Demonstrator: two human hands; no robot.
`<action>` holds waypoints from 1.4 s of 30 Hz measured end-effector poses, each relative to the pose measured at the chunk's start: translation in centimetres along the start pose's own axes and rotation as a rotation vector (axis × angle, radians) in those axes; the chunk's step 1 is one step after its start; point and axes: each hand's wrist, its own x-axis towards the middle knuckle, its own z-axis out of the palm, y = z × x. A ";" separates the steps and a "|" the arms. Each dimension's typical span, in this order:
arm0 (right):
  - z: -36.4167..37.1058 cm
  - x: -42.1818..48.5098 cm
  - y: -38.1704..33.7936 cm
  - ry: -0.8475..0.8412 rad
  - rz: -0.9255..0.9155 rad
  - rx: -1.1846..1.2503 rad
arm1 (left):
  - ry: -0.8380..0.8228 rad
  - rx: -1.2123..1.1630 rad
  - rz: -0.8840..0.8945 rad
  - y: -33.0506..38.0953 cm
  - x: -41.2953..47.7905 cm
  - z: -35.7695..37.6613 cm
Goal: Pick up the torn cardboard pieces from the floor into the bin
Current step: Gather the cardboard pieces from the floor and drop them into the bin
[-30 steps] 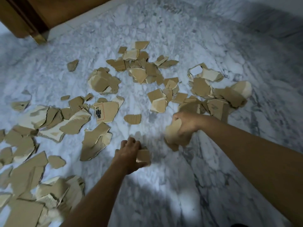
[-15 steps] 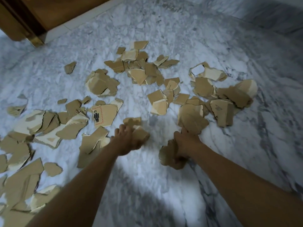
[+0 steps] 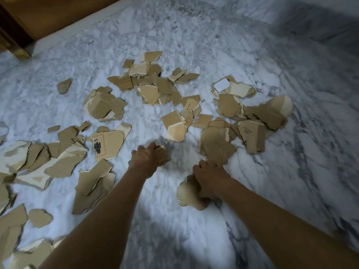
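Observation:
Several torn brown cardboard pieces lie scattered over the marble floor [image 3: 194, 239]. My left hand [image 3: 144, 162] grips a small wad of cardboard pieces [image 3: 162, 155] near the middle of the floor. My right hand [image 3: 209, 180] holds a bunch of cardboard pieces [image 3: 187, 195] that hang below it, and its fingers reach to a large flat piece [image 3: 217, 146] just ahead. A printed piece with a red dashed border [image 3: 108, 144] lies left of my left hand. No bin shows in the view.
A wooden furniture base with a brass foot [image 3: 18, 53] stands at the far left corner. Heaps of cardboard [image 3: 151, 88] spread across the far middle, the right [image 3: 268, 113] and the near left [image 3: 38, 158]. Bare marble lies near me and to the right.
Both hands have moved forward over the floor. My left hand reached the small piece ahead and closed on it. My right hand lowered its bunch and came to the large flat piece.

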 end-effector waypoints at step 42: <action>-1.6 1.3 6.3 0.048 0.303 0.215 | 0.132 -0.251 -0.154 -0.5 -1.7 -0.5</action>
